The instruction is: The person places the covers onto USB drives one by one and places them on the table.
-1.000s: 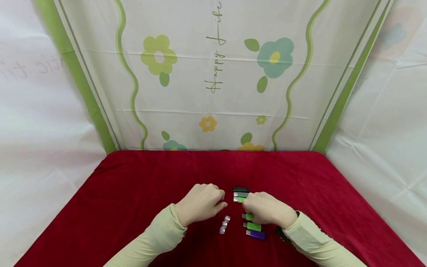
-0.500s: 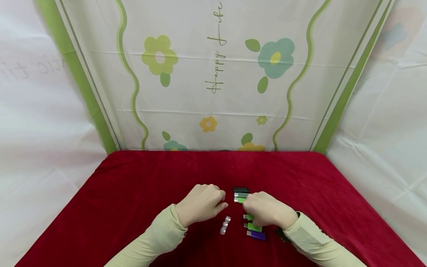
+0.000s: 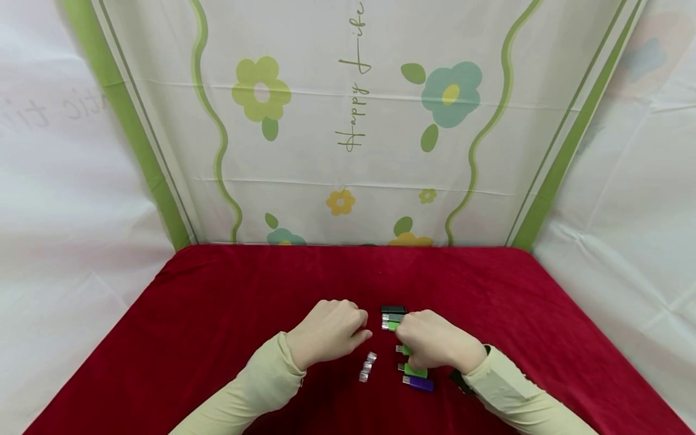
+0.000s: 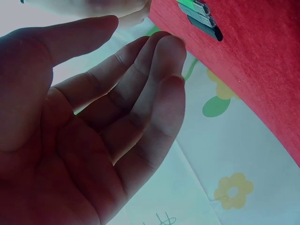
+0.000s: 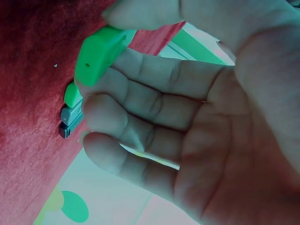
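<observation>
In the right wrist view, my right hand (image 5: 187, 103) pinches a green USB stick (image 5: 96, 56) between thumb and fingers. Part of that green stick and its metal plug show beside the hand in the head view. My left hand (image 3: 328, 331) hovers at the left with fingers loosely bent, and the left wrist view shows nothing in its palm. Beyond the right hand lie a black USB stick (image 3: 393, 310), a grey one (image 3: 393, 318) and a green one (image 3: 391, 326), side by side. Nearer, another green stick (image 3: 416, 371) lies above a purple USB stick (image 3: 418, 383).
Several small shiny silver pieces (image 3: 367, 367) lie in a slanted row between the hands. A dark object (image 3: 461, 382) is partly hidden by the right wrist. The red cloth (image 3: 272, 272) covers the table, with a flowered curtain (image 3: 304, 151) behind.
The green stick in my right hand has shifted slightly away from the purple one, toward the far row. The left hand has stayed in place.
</observation>
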Action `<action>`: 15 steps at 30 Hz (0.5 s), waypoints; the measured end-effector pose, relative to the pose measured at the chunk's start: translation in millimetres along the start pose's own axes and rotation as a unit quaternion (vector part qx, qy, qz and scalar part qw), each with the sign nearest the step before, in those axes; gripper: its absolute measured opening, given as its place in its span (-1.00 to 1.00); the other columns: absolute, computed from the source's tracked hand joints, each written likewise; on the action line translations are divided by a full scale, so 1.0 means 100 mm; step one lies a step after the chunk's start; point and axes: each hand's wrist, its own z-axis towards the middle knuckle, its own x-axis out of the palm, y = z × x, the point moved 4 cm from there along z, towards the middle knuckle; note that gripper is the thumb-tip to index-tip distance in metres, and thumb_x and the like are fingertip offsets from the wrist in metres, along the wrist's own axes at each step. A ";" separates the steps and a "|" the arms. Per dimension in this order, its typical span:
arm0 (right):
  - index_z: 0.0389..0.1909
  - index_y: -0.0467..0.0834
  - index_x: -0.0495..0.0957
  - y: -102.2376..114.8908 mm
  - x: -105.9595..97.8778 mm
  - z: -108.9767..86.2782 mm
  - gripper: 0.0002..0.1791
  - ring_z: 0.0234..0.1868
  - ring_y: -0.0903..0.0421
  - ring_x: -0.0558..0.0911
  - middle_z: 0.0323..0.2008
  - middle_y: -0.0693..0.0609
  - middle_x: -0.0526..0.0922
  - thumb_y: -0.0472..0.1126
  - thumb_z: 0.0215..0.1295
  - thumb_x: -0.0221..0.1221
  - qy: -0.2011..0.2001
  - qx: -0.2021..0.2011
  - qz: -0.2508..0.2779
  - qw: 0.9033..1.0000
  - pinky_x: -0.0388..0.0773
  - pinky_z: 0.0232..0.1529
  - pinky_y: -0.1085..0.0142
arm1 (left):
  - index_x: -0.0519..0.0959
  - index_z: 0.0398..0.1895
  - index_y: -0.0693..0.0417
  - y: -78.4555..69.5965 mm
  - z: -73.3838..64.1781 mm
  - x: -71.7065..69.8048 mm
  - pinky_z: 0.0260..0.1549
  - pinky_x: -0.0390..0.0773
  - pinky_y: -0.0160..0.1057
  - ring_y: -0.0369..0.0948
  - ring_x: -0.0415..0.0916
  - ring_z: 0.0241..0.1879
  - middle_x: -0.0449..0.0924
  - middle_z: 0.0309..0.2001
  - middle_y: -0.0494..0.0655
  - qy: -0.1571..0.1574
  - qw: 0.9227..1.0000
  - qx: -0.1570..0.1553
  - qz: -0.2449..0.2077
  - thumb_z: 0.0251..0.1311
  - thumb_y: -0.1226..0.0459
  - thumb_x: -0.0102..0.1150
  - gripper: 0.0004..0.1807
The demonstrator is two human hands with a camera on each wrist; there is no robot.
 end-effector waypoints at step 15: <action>-0.73 0.02 0.23 -0.10 -0.22 -0.05 -0.62 -0.69 0.27 0.10 -0.72 0.24 0.17 -0.39 -0.28 0.27 -0.030 0.025 0.047 0.998 0.15 -0.69 0.39 | 0.55 -0.62 -0.09 0.02 0.00 0.03 -0.73 0.26 -0.43 -0.39 0.21 -0.71 0.27 -0.69 -0.31 0.018 1.000 0.001 -0.008 0.21 0.13 0.34 -0.73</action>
